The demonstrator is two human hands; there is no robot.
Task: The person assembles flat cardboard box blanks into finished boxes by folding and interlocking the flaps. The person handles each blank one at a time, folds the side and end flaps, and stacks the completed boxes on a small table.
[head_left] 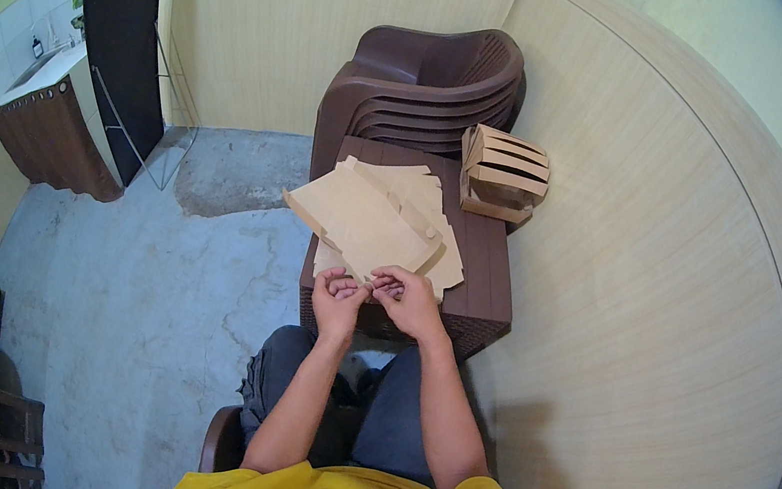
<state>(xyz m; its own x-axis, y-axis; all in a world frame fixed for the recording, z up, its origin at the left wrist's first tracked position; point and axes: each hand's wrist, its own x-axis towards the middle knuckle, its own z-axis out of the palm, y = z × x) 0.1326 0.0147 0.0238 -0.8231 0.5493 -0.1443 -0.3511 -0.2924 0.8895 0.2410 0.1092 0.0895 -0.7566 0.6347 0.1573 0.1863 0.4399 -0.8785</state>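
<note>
A flat, die-cut sheet of brown cardboard [360,212] lies at an angle, its near corner toward me. Both hands meet at that corner. My left hand [336,303] has its fingers curled, with thumb and forefinger pinched on the corner. Beside it my right hand [406,299] pinches the same edge from the right. The exact fold or tab between the fingertips is too small to make out. More flat cardboard sheets [450,262] lie stacked beneath, on a brown plastic table [484,284].
Folded cardboard boxes [507,166] stand at the table's far right, by the wood-panelled wall [648,283]. Stacked brown plastic chairs [430,83] are behind the table. Far left are a curtained sink counter [54,128] and a black panel [119,22]. My legs are under the near edge.
</note>
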